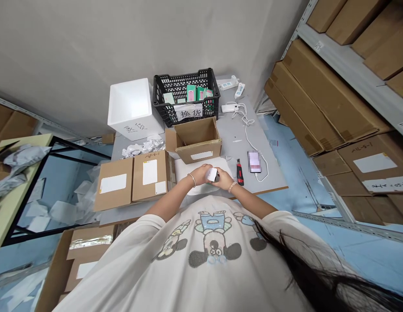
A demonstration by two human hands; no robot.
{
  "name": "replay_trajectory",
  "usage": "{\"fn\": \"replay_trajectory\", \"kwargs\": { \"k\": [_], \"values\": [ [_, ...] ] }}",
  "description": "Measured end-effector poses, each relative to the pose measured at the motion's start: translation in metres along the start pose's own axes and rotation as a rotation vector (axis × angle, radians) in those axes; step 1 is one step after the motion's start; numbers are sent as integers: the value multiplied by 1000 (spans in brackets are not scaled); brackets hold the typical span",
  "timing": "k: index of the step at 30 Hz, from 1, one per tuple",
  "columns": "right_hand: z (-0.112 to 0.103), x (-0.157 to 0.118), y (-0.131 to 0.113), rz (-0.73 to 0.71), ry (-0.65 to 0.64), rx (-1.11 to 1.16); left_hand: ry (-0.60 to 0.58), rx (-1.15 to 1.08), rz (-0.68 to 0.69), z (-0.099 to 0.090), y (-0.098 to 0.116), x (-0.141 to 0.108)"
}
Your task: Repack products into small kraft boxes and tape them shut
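Note:
My left hand and my right hand meet above the table, both gripping a small white object with a dark end. What it is stays partly hidden by my fingers. Beneath my hands lies a white sheet. An open cardboard box stands just beyond them. A red-and-black utility knife lies to the right of my right hand, next to a phone with a blurred screen. Two flat cardboard boxes lie to the left of my left hand.
A black plastic crate holds green-and-white packages and bears a paper sign. A white foam box stands beside it. White cables and small white devices lie on the grey table. Metal shelves of cartons rise at right.

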State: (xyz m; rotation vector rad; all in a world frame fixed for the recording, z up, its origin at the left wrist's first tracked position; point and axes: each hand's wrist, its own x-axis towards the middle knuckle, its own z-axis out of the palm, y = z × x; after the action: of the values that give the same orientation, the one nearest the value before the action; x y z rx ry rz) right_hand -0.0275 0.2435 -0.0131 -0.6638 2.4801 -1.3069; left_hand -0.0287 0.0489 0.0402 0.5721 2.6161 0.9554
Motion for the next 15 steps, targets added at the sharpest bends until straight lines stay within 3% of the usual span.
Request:
{"fn": "replay_trajectory", "kwargs": {
  "k": [3, 8, 12, 15],
  "values": [
    [-3, -1, 1, 9, -20, -5, 31, -135, 11, -2, -4, -1],
    [-5, -4, 5, 17, 2, 76, 169, -616, -16, 5, -17, -12],
    [-1, -7, 6, 64, 46, 71, 360, -1085, -328, 29, -31, -26],
    [1, -9, 1, 85, 62, -36, 489, -1275, -557, 51, -39, -29]
  ]
}}
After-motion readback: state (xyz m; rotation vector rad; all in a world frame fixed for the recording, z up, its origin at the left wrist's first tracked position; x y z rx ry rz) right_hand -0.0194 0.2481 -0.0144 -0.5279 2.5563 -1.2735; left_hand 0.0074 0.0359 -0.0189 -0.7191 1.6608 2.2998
